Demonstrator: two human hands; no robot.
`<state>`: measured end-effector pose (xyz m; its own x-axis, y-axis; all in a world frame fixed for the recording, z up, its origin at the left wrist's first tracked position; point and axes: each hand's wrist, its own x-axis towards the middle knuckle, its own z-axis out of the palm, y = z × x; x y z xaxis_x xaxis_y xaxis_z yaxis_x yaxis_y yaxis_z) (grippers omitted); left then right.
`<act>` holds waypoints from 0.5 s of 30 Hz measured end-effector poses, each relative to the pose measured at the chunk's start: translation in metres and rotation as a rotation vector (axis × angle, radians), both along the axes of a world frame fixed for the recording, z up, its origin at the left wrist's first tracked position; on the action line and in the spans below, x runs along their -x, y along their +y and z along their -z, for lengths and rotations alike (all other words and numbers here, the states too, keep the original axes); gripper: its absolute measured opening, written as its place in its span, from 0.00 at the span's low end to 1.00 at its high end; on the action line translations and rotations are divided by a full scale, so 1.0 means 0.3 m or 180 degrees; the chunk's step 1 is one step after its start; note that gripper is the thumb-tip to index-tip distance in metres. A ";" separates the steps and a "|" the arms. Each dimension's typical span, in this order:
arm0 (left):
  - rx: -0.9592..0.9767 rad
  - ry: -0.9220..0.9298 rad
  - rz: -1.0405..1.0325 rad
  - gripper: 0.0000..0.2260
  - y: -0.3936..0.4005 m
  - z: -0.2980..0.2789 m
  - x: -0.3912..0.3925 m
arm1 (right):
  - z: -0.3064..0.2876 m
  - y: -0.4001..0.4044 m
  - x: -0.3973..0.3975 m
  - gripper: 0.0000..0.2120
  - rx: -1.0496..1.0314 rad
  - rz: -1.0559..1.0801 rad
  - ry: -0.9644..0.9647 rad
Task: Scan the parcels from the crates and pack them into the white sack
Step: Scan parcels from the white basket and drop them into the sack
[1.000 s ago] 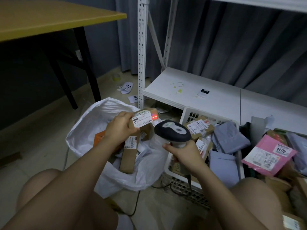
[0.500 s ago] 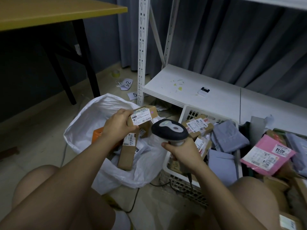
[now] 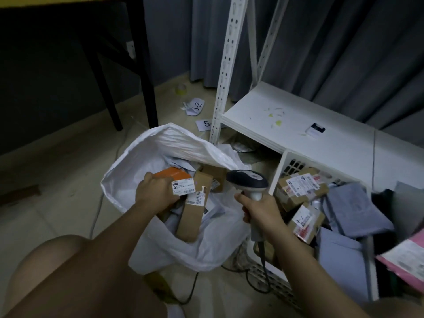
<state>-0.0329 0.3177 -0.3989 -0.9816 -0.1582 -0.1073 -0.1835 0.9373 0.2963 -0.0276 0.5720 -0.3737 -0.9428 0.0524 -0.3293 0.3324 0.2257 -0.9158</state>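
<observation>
A single wide-angle camera sits on the person's head and looks forward and steeply down. It is close enough that both forearms run in from the bottom edge and the bare knees fill the lower corners. The white sack (image 3: 160, 157) lies near the middle of the picture, with the white crate (image 3: 284, 161) to the right of it. Higher up, farther off, the view takes in the floor, the low white shelf (image 3: 298, 125), grey curtains (image 3: 344, 53) and a dark table leg (image 3: 146, 76). Straight lines bend toward the edges. No second view overlaps this one.
</observation>
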 end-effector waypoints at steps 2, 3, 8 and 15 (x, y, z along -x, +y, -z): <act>0.0042 0.0227 0.0039 0.14 -0.003 0.028 0.076 | 0.032 -0.022 0.055 0.08 -0.0114 -0.0024 -0.0029; 0.0043 0.0334 0.0065 0.13 -0.003 0.040 0.121 | 0.045 -0.032 0.085 0.08 -0.0128 -0.0018 -0.0026; -0.0484 0.0161 0.0163 0.19 -0.001 0.125 0.348 | 0.084 -0.058 0.222 0.09 0.0023 0.0127 -0.0002; -0.1087 0.0209 0.0500 0.16 0.055 0.168 0.377 | 0.125 -0.043 0.273 0.09 0.0312 0.0387 -0.0078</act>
<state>-0.1461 0.3341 -0.4494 -0.9975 0.0288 -0.0639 -0.0156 0.7978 0.6027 -0.1093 0.5590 -0.4111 -0.9231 0.1320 -0.3612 0.3743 0.0923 -0.9227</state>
